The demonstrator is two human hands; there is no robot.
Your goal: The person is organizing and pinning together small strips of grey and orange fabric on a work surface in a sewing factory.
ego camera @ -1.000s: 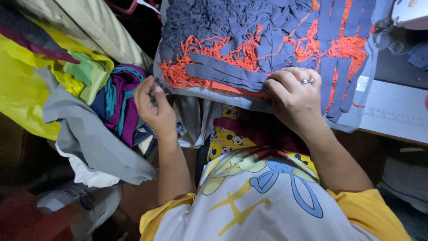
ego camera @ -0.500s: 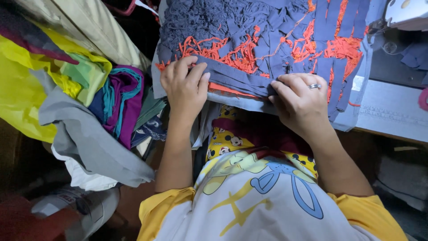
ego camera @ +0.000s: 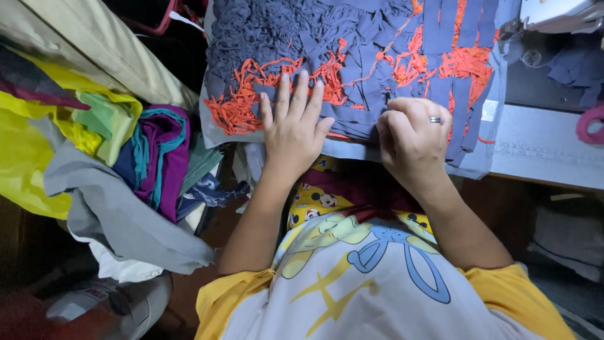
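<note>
A heap of dark blue fabric strips [ego camera: 352, 69] mixed with orange threads [ego camera: 242, 107] lies on a grey cloth on the table edge in front of me. My left hand [ego camera: 292, 126] rests flat on the strips, fingers spread and pointing away. My right hand [ego camera: 412, 135], wearing a ring, is curled with its fingertips pinching the near edge of the blue strips.
A pile of folded cloth [ego camera: 107, 157] in yellow, green, purple, teal and grey sits at my left. A sewing machine [ego camera: 560, 19] stands at the top right on the grey table [ego camera: 547, 157]. A pink loop [ego camera: 591, 123] lies at the right edge.
My left hand came up from beside the cloth pile and now lies flat on the blue strips. My right hand stayed on the strips' near edge.
</note>
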